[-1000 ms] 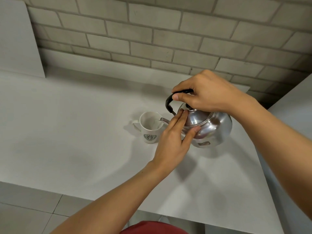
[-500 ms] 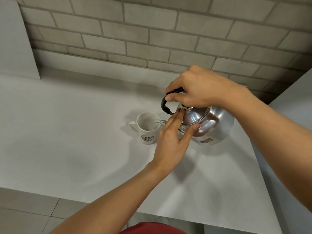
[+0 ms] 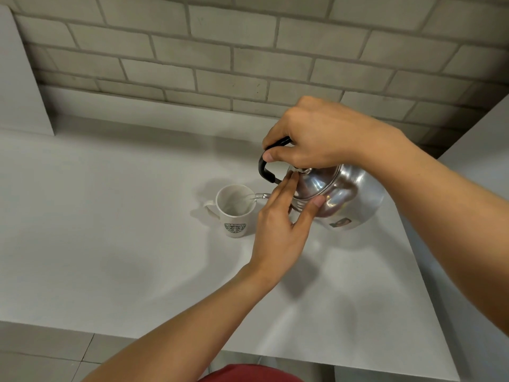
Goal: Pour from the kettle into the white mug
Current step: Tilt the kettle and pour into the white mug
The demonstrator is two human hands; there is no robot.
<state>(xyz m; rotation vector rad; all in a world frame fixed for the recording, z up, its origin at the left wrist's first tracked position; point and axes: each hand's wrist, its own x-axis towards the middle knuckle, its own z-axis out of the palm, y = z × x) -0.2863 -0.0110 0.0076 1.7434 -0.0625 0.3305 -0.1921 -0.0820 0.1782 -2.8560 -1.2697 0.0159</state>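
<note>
The right hand [image 3: 322, 139] is wrapped tight around the black handle [image 3: 265, 168] of the steel kettle [image 3: 347, 197], thumb along the front of the grip, and carries the kettle clear of the counter [image 3: 110, 244]. Compared with a second ago the kettle is lifted higher and tipped further toward the left: then its body sat nearly level and low beside the mug, now its round underside faces the camera more and the lid [image 3: 314, 183] slopes down toward the spout [image 3: 260, 196]. The spout tip now reaches over the right rim of the white mug [image 3: 234, 210], where a thin stream of water shows entering the cup; half a second ago the tip was only just at the rim.

The left hand [image 3: 281, 221] is open and flat, fingers extended, with the fingertips [image 3: 292, 179] pressing against the lid and the thumb touching the kettle's shoulder; it grips nothing. Its pose is much as before, though it has risen along with the kettle.

The white mug stands upright on the counter, green logo facing the camera and handle pointing left, just left of the kettle. It has not moved on the counter. A brick wall [image 3: 220, 51] runs behind.
</note>
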